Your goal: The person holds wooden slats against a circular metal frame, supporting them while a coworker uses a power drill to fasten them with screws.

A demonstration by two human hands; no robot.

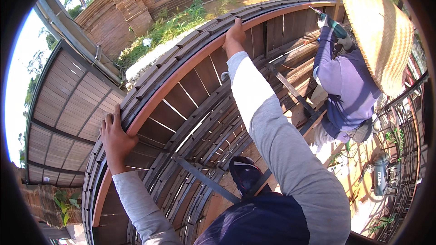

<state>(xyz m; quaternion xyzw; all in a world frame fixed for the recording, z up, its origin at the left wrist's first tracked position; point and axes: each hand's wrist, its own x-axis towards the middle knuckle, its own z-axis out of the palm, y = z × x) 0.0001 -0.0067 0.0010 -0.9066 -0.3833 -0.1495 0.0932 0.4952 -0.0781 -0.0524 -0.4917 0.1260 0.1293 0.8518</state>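
Observation:
A long reddish-brown strip lies along the inner top edge of a fence of dark brown slats. My left hand grips the strip and top edge at the left, its fingers hooked over the outside and its thumb on the inner side. Farther along to the right, my right hand is closed over the same strip, with its fingertips partly hidden. At the far right end of the fence, a person in a wide woven hat holds a green drill, its bit pointing toward the fence.
Dark metal bars cross the space below my arms. A dark blue cap or shoe shows beneath me. A dark cylindrical machine stands on the ground at right. Outside the fence are plants, a brick wall and a slatted panel.

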